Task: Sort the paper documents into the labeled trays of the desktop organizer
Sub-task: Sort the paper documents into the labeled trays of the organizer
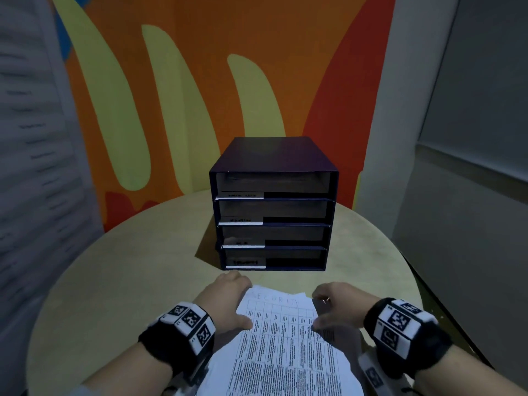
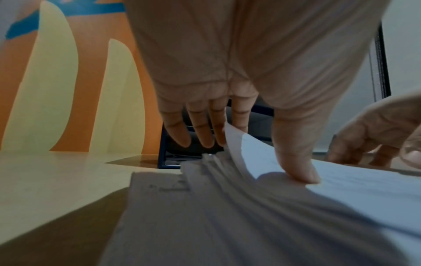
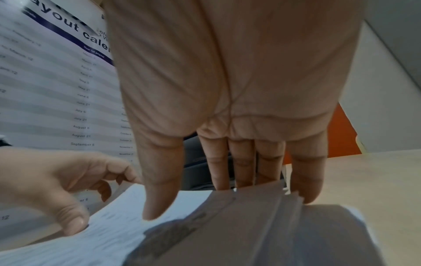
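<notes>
A dark navy organizer with four stacked trays, each with a white label strip on its left, stands mid-table. In front of it lies a stack of paper documents. Its top sheet is a printed table headed "SECURITY". My left hand pinches the top sheet's far left corner, thumb on top and fingers behind the curled-up edge. My right hand grips the stack's far right corner, its fingers behind the fanned edges and its thumb over the sheet.
The round pale table has bare surface to either side of the organizer. An orange and yellow wall stands close behind. A printed calendar poster hangs on the left wall, and a grey wall closes the right side.
</notes>
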### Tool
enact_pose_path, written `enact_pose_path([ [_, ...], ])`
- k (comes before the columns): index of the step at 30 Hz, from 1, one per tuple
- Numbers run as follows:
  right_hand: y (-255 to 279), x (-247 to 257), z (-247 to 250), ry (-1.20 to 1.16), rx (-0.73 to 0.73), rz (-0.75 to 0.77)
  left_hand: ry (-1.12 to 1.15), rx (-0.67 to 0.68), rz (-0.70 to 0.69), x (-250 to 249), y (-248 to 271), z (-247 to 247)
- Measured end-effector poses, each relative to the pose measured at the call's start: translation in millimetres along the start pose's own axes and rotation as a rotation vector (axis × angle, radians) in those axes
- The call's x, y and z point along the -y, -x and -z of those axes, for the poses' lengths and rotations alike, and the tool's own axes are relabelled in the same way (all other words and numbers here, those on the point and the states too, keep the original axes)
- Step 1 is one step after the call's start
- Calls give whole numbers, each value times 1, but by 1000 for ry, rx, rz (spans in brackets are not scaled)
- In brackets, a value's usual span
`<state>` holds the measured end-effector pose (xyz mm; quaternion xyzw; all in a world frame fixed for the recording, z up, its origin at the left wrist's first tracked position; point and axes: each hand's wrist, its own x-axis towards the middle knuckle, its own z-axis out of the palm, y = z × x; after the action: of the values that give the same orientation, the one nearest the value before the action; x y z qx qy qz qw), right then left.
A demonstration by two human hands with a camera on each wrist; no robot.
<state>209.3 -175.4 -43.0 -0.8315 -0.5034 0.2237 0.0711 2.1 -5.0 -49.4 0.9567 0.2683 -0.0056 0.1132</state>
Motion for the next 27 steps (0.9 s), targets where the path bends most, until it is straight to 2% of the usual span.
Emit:
enact_pose_path([
  [5, 4, 0, -11, 4, -46, -9, 77, -84, 6, -9, 11, 0],
  [8, 6, -1, -13, -2, -76, 3, 234, -200, 16, -5, 18, 4],
  [11, 9, -4, -11, -45, -167, 22, 415, -229, 61, 2, 23, 13],
  [15, 10, -12, -6, -409, -367, 47, 570, -276, 86, 13, 28, 23],
  [19, 13, -10, -4, -920, -360, 59, 657, -285, 104, 21, 24, 26],
  [24, 2, -18, -7, -977, -336, 26, 794, -184, 146, 23, 17, 15],
  [27, -9, -22, -14, -950, -302, -37, 744, -213, 211, 23, 14, 8],
])
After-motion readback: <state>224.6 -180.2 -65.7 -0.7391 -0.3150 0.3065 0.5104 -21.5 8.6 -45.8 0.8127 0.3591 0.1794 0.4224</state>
